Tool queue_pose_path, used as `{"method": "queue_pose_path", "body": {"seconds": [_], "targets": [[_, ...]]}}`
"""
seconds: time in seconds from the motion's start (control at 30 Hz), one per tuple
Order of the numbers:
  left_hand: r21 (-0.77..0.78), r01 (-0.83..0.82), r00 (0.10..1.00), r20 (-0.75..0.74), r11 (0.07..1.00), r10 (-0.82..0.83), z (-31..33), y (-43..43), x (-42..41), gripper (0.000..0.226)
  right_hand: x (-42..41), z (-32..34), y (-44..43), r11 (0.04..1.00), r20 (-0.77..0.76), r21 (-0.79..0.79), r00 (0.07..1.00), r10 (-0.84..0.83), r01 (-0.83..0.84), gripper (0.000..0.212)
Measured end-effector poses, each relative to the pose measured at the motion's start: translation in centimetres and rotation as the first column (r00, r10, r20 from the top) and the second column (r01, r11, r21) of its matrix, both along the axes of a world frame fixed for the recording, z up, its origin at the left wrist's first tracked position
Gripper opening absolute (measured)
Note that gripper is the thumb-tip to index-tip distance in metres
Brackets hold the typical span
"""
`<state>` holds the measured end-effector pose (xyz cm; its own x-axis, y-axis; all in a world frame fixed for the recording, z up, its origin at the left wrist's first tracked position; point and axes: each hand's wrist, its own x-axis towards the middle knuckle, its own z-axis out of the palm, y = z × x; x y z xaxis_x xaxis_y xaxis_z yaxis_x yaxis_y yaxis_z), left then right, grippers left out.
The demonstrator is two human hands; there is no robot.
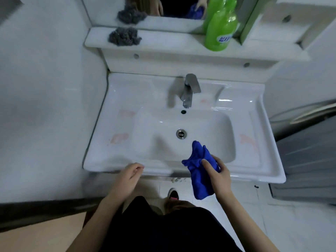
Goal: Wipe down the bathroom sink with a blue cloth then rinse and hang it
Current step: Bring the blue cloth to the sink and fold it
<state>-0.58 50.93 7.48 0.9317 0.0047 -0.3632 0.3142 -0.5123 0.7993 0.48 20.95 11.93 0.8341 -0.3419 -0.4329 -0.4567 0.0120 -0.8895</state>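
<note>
The soft, crumpled blue microfibre cloth [199, 170] is bunched in the right hand [217, 174], thumb and fingers closed around its middle; one end pokes up over the front of the basin, the other hangs below the rim. The left hand [130, 174] holds nothing, its fingers loosely curled just at the front edge of the glossy white ceramic sink [116, 113]. A square brushed-metal faucet [190, 90] stands behind the round steel drain [181, 133]. Faint pinkish marks stain the flat surrounds. On the white shelf [163, 43] above sit a grey wire scouring pad [125, 36] and a green plastic bottle [221, 29], both reflected in the mirror [174, 8]. Pale tiled walls and floor surround the vanity.
</note>
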Motion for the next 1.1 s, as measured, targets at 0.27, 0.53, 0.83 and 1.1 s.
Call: {"method": "queue_pose_path", "body": {"seconds": [0.27,0.53,0.83,1.1], "targets": [[-0.03,0.079,0.996,-0.027,0.996,-0.079,0.4,-4.5,12.2,0.013,10.1,-1.0,-1.5,1.0,-0.012,0.013,1.0,-0.021,0.021,0.022],[-0.178,0.116,0.956,-0.248,0.977,-0.158,-7.2,-9.6,20.2,0.023,17.3,-9.8,1.1,1.0,-0.072,-0.007,0.997,-0.015,0.015,0.024],[-0.46,-0.309,0.864,-0.501,0.832,0.044,-16.0,-13.0,23.3,0.026,20.4,-19.4,4.3,0.991,-0.17,0.092,0.979,0.111,-0.096,0.034],[-0.3,-0.205,0.945,-0.308,0.932,0.109,-17.0,-12.1,23.7,0.017,20.1,-19.4,3.2,0.929,-0.181,-0.052,0.918,0.352,-0.367,0.063]]}}
